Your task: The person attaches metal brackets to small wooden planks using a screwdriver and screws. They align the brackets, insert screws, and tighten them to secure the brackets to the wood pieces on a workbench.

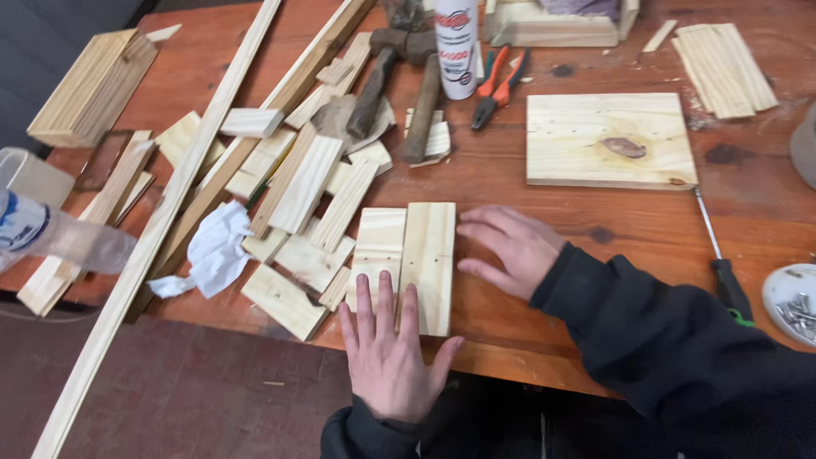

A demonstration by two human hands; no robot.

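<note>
Two pale wooden boards (406,259) lie flat and side by side near the front edge of the counter (595,229), their long edges touching so that they form one wider panel. The left hand (388,357) rests open and flat on their near ends, fingers spread, gripping nothing. The right hand (510,248) is open too, its fingers lying against the right edge of the right board, as if pressing the pair together. The boards look lined up, though nothing visible joins them (no nail, screw or glue line shows on their faces), so by my judgement the fitting is done and the fastening is left. To the left sits a loose heap of offcuts (306,195) and a crumpled white rag (217,251). Farther back lie a hammer (399,85), orange-handled pliers (497,85) and a white bottle (456,42). A larger board with a knot (608,140) lies to the right, with a screwdriver (722,263) just beyond the right sleeve.
</note>
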